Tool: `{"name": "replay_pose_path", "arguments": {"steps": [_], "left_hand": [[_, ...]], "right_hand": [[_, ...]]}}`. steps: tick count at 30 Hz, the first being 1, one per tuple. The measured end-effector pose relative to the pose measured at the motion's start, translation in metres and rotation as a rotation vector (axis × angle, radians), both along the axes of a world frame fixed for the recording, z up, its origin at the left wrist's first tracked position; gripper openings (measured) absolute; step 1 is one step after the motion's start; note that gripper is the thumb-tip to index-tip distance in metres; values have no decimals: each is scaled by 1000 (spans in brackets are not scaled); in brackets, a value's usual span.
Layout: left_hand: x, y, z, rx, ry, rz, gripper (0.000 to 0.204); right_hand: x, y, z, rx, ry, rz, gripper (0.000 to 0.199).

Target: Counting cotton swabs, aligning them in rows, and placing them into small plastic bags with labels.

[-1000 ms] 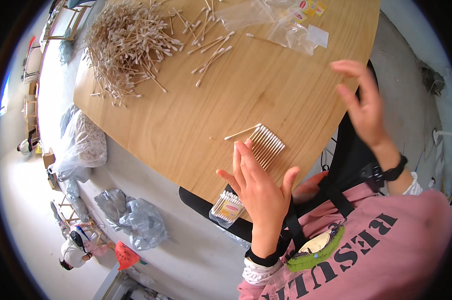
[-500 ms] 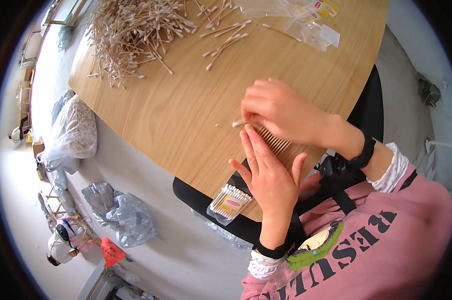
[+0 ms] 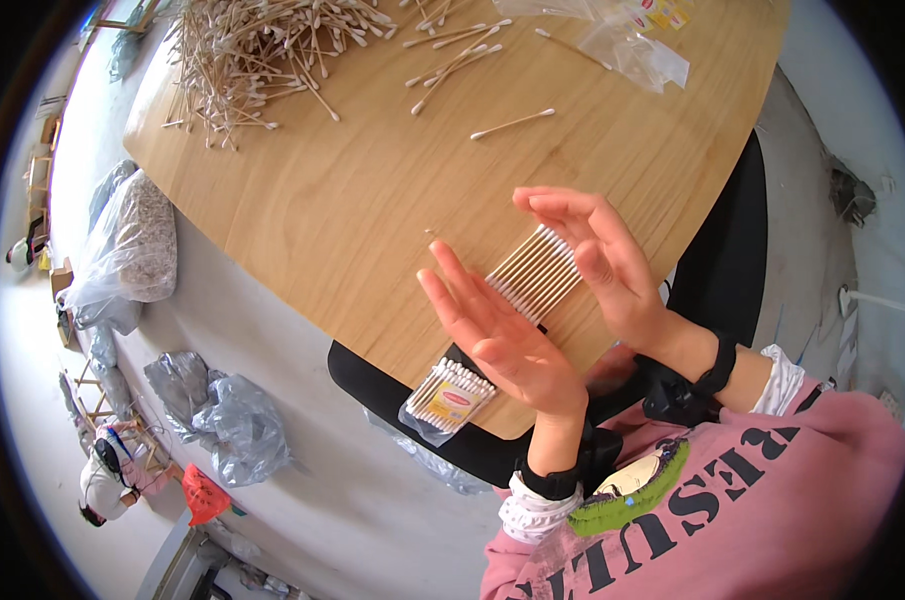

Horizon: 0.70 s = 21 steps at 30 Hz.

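Observation:
A row of cotton swabs (image 3: 535, 275) lies side by side on the wooden table (image 3: 352, 220), white tips lined up at both ends. My left hand (image 3: 507, 340) is open at the row's lower left, fingers stretched out and holding nothing. On the row's right side my right hand (image 3: 607, 260) is also open, its fingers extended and slightly curved around the upper tips. Near the table's front edge, left of my left wrist, sits a clear packet of cotton swabs (image 3: 450, 396) with a yellow and white label. A single swab (image 3: 512, 124) lies alone beyond my hands.
At the far left of the table is a big heap of loose swabs (image 3: 242, 70), with several strays beside it. Clear plastic bags (image 3: 647, 60) lie at the far edge. Filled bags (image 3: 142, 240) and grey plastic bags (image 3: 237, 425) rest on the floor; another person (image 3: 112, 480) is at lower left.
My right hand has let go of a swab, which now lies by itself farther up the table. Both hands have drawn apart and opened, uncovering the row of swabs.

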<state>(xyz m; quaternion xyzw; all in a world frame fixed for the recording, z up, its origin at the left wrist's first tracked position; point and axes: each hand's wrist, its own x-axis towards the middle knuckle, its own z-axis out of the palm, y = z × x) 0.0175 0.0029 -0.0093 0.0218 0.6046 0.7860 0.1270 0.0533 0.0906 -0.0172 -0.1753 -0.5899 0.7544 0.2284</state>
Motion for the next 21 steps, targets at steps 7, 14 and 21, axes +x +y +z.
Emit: {"name": "replay_pose_path", "arguments": {"steps": [7,14,21], "left_hand": [[9,-11,5,-18,-5,31,76],[13,-9,2,59,-4,121,71],[10,-25,4,69,-1,245,68]], "right_hand": [[-7,7,5,77,-36,-11,45],[-34,-1,-2,1284,-442,47,54],[-42,-6,-9,1361,-375,186,59]]}}
